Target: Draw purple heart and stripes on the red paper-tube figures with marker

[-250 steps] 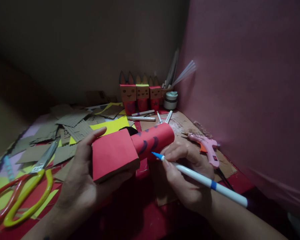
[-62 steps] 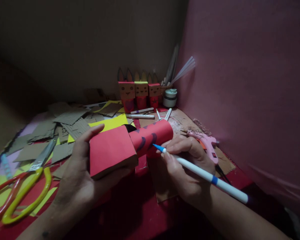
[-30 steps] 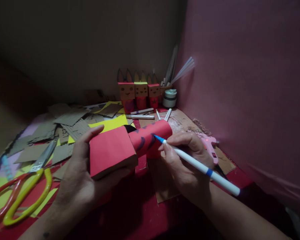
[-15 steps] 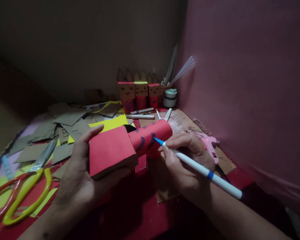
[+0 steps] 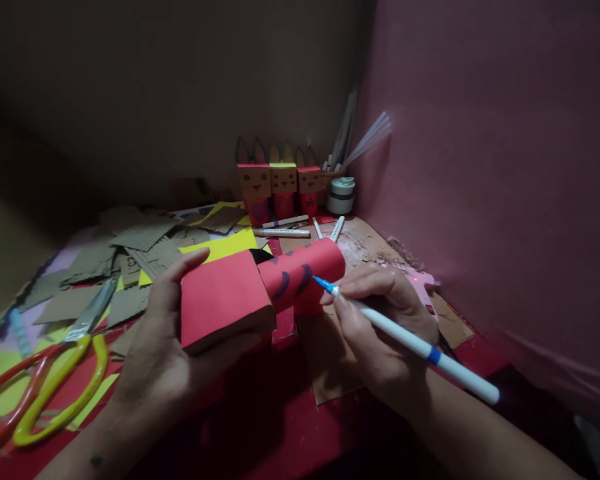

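Observation:
My left hand (image 5: 165, 347) is closed around the boxy head of a red paper-covered cardboard figure (image 5: 223, 297), tipped on its side. Its red paper tube body (image 5: 325, 257) points to the right and carries dark crescent marks (image 5: 304, 279). In my right hand (image 5: 385, 320) is a white marker (image 5: 405, 330) with a blue band, gripped between thumb and fingers. The blue tip (image 5: 323, 284) is at the tube, just right of a crescent; whether it touches I cannot tell. Under the tube, another red surface (image 5: 309, 305) is partly hidden.
Scissors (image 5: 60, 380) with red and yellow handles lie at left, by cardboard scraps (image 5: 145, 233) and yellow paper (image 5: 220, 243). Several markers (image 5: 286, 233) lie behind the tube. Three box-headed figures (image 5: 253, 180) stand at the back beside a pale jar (image 5: 341, 197). A pink glue gun (image 5: 423, 287) is at right.
My right hand and the marker have shifted slightly right, so the tip has moved off the crescent. The left hand and the figure have barely moved.

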Available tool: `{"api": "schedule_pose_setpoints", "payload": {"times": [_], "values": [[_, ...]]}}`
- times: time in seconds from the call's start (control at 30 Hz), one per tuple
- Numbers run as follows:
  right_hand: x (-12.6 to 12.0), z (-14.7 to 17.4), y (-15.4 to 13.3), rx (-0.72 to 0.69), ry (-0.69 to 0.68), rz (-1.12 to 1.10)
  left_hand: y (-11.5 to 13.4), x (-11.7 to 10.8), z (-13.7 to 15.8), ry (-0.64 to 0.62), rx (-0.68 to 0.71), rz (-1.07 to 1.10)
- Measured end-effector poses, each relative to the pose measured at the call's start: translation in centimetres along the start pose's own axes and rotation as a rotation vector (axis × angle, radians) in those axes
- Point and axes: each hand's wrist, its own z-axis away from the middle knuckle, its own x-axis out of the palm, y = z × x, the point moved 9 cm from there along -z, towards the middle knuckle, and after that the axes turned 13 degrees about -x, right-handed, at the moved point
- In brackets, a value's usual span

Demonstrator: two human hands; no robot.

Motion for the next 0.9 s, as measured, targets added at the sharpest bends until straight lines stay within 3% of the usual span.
{"api": "schedule_pose_setpoints", "payload": {"times": [0.13,0.37,0.57,0.63,0.9], "values": [[0.5,0.1,0.0,0.039,-0.073,-0.037,-0.3,-0.1,-0.1,-0.006,-0.090,-0.010],[0.3,0.7,0.4,0.082,-0.050,-0.042,-0.5,-0.4,-0.6,0.012,-0.070,-0.083],[1.3,0.7,-0.7,-0.111,-0.154,-0.131,-0.6,-0.5,-0.5,0.013,-0.098,-0.115],[1.5,0.7,-0.7,-0.109,-0.166,-0.141,-0.6,-0.3,-0.4,0.004,-0.088,-0.097],[-0.8,1.8,1.6,0.116,0.062,-0.030,-1.1,0.0,-1.1,-0.081,-0.063,0.025]]}}
